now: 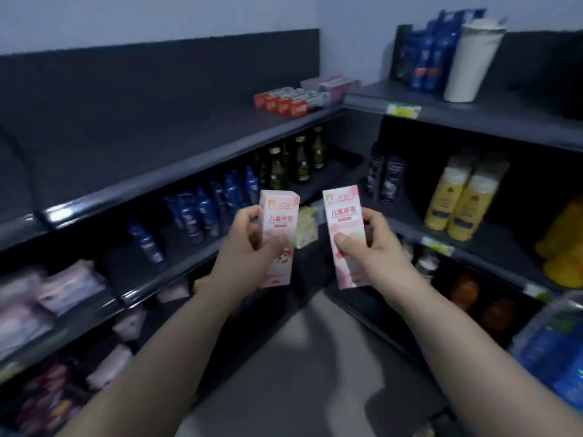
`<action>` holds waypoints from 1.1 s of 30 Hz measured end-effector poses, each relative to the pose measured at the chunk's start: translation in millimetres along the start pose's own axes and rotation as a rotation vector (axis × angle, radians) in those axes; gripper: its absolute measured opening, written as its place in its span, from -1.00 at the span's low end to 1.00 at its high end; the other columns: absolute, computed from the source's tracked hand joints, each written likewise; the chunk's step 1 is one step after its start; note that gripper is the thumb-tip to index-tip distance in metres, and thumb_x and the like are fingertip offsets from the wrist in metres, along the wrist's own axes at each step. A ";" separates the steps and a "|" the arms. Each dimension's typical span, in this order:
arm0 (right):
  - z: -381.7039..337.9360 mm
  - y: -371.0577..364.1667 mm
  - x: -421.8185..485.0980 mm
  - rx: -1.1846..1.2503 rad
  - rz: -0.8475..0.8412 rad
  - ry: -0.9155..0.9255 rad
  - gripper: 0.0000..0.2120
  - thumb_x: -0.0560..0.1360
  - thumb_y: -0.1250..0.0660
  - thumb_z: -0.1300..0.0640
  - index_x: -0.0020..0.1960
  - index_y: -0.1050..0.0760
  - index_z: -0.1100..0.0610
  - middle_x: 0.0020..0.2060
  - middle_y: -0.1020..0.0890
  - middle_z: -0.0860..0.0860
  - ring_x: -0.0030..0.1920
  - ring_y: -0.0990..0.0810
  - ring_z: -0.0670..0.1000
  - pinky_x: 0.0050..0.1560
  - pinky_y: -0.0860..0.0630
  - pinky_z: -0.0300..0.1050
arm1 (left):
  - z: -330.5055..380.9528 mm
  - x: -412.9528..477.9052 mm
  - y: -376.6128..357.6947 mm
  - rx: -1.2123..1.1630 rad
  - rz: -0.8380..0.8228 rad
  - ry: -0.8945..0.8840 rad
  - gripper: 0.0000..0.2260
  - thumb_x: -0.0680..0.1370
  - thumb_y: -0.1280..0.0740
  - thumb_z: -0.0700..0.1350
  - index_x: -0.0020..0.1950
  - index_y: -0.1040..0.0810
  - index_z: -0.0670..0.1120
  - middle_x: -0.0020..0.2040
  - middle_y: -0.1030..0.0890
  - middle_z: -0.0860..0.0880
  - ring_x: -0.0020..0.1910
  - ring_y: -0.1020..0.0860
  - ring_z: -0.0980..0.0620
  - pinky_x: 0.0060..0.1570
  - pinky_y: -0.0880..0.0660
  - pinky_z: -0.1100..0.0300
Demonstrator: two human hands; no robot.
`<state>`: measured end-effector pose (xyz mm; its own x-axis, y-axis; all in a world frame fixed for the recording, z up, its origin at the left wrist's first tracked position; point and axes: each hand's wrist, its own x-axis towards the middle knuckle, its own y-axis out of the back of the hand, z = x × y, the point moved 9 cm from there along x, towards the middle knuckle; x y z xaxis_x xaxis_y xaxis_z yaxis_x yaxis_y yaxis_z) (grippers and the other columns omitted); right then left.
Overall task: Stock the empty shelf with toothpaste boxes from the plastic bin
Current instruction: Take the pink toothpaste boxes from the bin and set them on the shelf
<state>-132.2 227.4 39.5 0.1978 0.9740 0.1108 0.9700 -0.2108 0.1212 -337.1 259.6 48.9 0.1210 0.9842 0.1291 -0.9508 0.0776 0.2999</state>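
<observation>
- Pink toothpaste box, left one (277, 238), upright in left hand (252, 247); fingers closed round its lower half, thumb across the front.
- Second pink box, right one (345, 238), upright with a slight tilt, gripped by right hand (369, 244); thumb on front, fingers wrapped behind.
- Boxes apart, side by side, held in mid-air in front of the corner where two shelf units meet.
- Top shelf (142, 137) on left unit mostly bare; red-and-white boxes (284, 104) and pale pink boxes (331, 85) sit at its far end.
- Blue bottles (202, 212) and dark green bottles (299, 162) on the shelf below.
- Yellow bottles (457, 200) on right unit; white cup (470, 61) on its top shelf.
- Plastic bin: cannot tell where it is.
</observation>
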 end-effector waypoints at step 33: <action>-176.5 -757.1 -20.2 0.219 -1.088 0.360 -0.72 0.44 -0.44 0.25 0.01 -0.41 0.01 -0.09 -0.70 -0.03 -0.07 -0.69 -0.02 0.02 -0.61 0.06 | -105.6 -175.7 682.5 0.411 1.164 0.194 -0.71 0.47 -0.43 -0.20 0.13 -0.46 0.00 -0.03 -0.65 0.02 -0.07 -0.64 0.07 -0.05 -0.61 0.06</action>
<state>-895.6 352.6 119.6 -0.7709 0.5444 0.3307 0.6134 0.7743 0.1552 -1037.4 156.4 131.0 -0.8087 0.4451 0.3846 -0.3015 -0.8750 0.3787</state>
